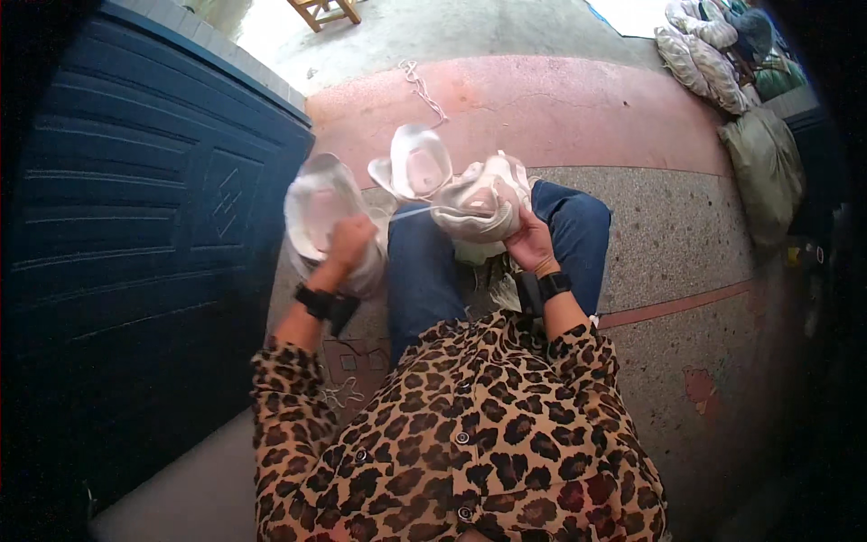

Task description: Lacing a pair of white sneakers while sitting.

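In my right hand (pixel 531 242) is a chunky off-white piece that looks like a shoe (pixel 479 203), held above my knees with its opening toward me. From its left side a thin white lace (pixel 412 213) stretches taut to my left hand (pixel 350 239), which is closed like a fist and a little blurred. Beneath and beyond that hand stands a white, open-topped, bag-like container (pixel 305 194); its pinkish inside shows, but what it holds is unclear. A smaller white open piece (pixel 414 163) with a pinkish inside sits just past my knees.
A dark blue panelled door (pixel 153 208) stands close on my left. Loose white cord (pixel 417 86) lies on the pink floor strip ahead, and more cord (pixel 343 393) near my left elbow. Full sacks (pixel 763 172) line the right side. A wooden stool (pixel 323 11) is far ahead.
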### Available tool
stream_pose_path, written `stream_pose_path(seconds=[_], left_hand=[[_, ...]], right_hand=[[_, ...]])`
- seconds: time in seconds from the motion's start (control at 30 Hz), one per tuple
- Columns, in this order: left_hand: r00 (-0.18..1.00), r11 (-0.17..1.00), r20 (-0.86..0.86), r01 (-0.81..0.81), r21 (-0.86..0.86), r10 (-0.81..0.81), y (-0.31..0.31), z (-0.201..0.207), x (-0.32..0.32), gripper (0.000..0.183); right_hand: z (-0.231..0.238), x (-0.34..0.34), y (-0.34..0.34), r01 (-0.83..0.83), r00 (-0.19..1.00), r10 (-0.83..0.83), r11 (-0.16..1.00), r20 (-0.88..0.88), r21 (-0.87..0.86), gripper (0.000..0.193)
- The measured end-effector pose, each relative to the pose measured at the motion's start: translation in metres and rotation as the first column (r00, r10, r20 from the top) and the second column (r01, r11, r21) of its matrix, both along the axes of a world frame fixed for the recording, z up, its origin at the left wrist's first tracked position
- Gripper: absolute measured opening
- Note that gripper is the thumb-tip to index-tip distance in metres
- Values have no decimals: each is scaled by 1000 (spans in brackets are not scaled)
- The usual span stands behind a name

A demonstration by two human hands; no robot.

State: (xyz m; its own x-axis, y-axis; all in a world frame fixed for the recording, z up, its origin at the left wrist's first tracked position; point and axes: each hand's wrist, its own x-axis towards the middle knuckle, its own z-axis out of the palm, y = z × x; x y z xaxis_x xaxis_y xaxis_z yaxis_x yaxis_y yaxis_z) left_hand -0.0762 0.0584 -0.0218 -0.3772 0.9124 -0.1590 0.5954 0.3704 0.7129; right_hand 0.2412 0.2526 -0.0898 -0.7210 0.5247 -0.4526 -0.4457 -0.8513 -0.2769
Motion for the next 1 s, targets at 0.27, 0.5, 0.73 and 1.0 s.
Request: stream_pose_path(seconds=[0.27,0.5,0.73,1.0], left_hand=[[979,980,109,182,-80,-173,-22,-42,103,30],[900,896,432,149,-418,52,18,-10,139,52],[996,996,-28,-83,-16,83,9,-75,155,31],[997,999,-80,-13,-37,10,-18,-74,146,22]], right_hand=[[9,35,-14,21,985,-34,997,168,77,57],[9,36,-42,-111,975,55,960,216,257,61],[11,31,-39,-511,600,-196,653,776,559,43],[89,-40,-107,-998,66,-696,-37,715,56,41]])
